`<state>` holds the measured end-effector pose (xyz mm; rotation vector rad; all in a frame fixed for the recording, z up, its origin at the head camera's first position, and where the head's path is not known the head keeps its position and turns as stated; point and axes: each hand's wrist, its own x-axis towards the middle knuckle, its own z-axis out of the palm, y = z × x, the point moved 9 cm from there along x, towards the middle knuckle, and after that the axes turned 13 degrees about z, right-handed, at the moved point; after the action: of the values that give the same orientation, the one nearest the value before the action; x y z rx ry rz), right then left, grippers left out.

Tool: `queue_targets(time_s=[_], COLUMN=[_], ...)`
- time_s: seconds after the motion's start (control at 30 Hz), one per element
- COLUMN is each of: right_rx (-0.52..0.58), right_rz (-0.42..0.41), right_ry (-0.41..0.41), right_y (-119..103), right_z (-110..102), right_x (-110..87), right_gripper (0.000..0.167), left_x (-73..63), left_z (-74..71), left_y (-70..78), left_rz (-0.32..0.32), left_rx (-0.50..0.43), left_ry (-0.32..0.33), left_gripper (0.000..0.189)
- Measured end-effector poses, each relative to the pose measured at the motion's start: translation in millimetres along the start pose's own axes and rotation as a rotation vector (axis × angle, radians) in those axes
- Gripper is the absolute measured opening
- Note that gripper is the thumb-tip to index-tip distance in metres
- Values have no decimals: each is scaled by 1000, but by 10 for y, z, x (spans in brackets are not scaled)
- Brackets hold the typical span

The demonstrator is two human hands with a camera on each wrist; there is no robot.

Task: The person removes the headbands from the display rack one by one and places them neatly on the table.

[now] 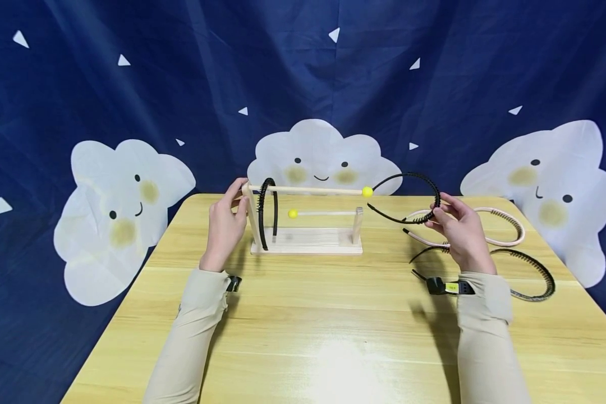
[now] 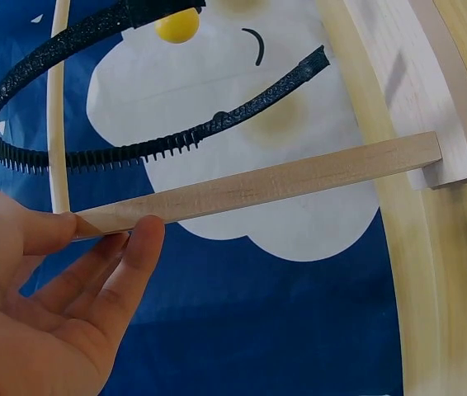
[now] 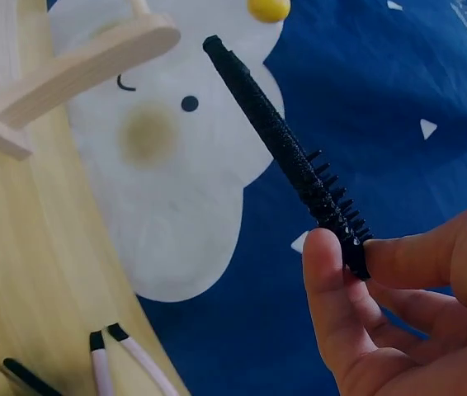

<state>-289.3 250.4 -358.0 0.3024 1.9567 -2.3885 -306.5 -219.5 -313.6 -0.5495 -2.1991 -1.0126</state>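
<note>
A pale wooden stand (image 1: 308, 247) has a long upper rod (image 1: 313, 191) tipped with a yellow ball (image 1: 367, 192) and a shorter lower rod (image 1: 328, 213) with another ball. My left hand (image 1: 226, 224) pinches the top of its tall left post (image 2: 275, 181) between thumb and fingers. A black toothed headband (image 1: 261, 219) hangs on the upper rod close to that post. With thumb and fingertips, my right hand (image 1: 462, 233) grips a second black toothed headband (image 3: 275, 136) at the middle of its curve. Its two ends point left, near the upper rod's ball.
Behind and beneath my right hand, a pale pink headband (image 1: 523, 231) and a dark toothed headband (image 1: 550, 278) lie on the wooden table (image 1: 303, 314). A blue curtain (image 1: 303, 67) with white clouds hangs beyond the table's far edge.
</note>
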Motion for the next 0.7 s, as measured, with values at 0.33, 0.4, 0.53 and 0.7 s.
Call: queue_targets(time_s=[0.33,0.4,0.53,0.7], right_rx=[-55,-61,-103,-190], right_rz=[72,86,128,160], right_ry=[57,67,83,107], right_y=[269,327,451,584], right_z=[-90,-103,-104,-78], right_x=[183,213,259,318], right_gripper=[61,62,62,60], left_x=[3,4,1,-2], left_z=[-3,-2,-1,-2], left_y=[11,13,12,8], left_rz=[9,8,4,0], left_rx=[-8,-10,-13,-17], left_ry=[3,3,2,0], left_gripper=[34,34,34,35])
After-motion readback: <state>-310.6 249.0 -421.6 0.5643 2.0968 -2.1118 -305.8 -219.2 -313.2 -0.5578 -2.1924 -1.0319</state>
